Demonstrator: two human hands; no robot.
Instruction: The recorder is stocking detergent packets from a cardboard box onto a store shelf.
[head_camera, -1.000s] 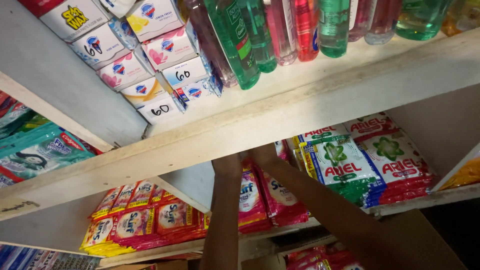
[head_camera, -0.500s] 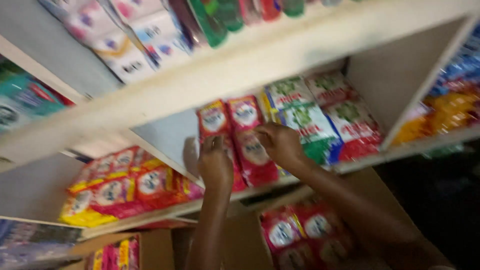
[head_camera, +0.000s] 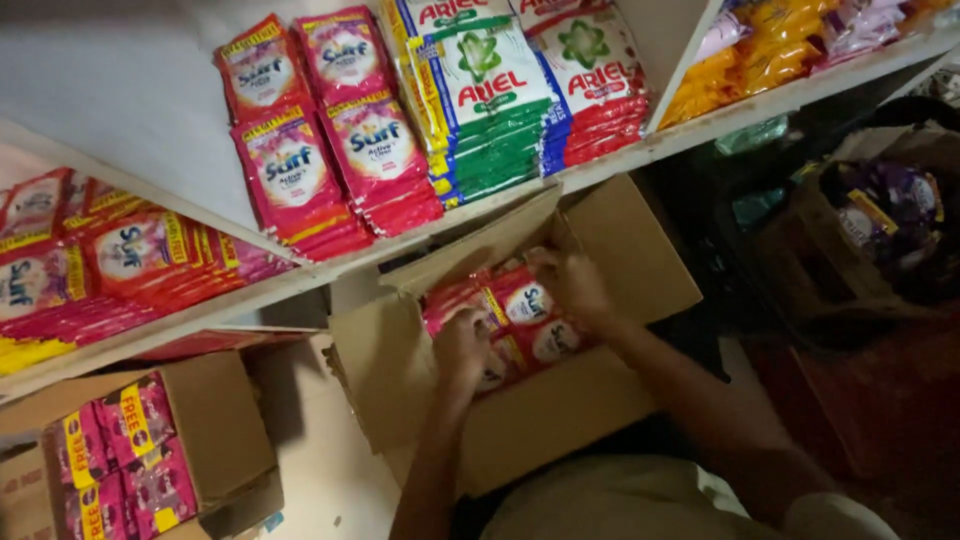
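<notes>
Below the shelf edge, both hands sit inside an open cardboard box (head_camera: 520, 400), the left hand (head_camera: 462, 350) and right hand (head_camera: 575, 285) each closed over red-and-pink detergent sachets (head_camera: 525, 305) packed there. Lifting them well likely means gripping a flat, even stack. Glossy and soft, the packets lie in overlapping rows.

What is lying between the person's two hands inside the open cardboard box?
In the head view, red and pink sachets lie between the left hand and the right hand, inside the cardboard box. Both hands touch them.
</notes>
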